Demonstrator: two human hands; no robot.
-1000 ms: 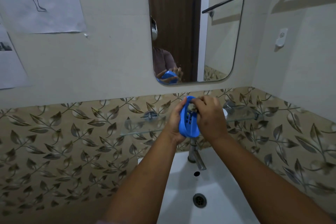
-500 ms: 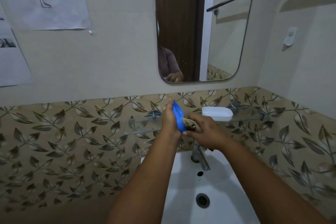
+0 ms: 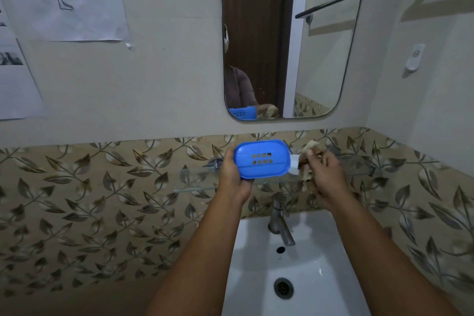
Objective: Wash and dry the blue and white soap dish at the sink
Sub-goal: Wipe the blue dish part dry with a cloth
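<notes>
Holding: left hand (image 3: 234, 179) grips the blue plastic soap-dish tray with drain slots (image 3: 262, 159) by its left end, fingers curled round the edge, slotted face toward the camera.
Cloth: right hand (image 3: 325, 176) closed around a crumpled brown rag (image 3: 309, 159), just right of the tray.
Position: tray raised above the white ceramic basin (image 3: 302, 264) and steel tap (image 3: 279, 223), level with the glass shelf (image 3: 197, 179).
Shelf: white piece (image 3: 294, 161) partly hidden behind the tray.
</notes>
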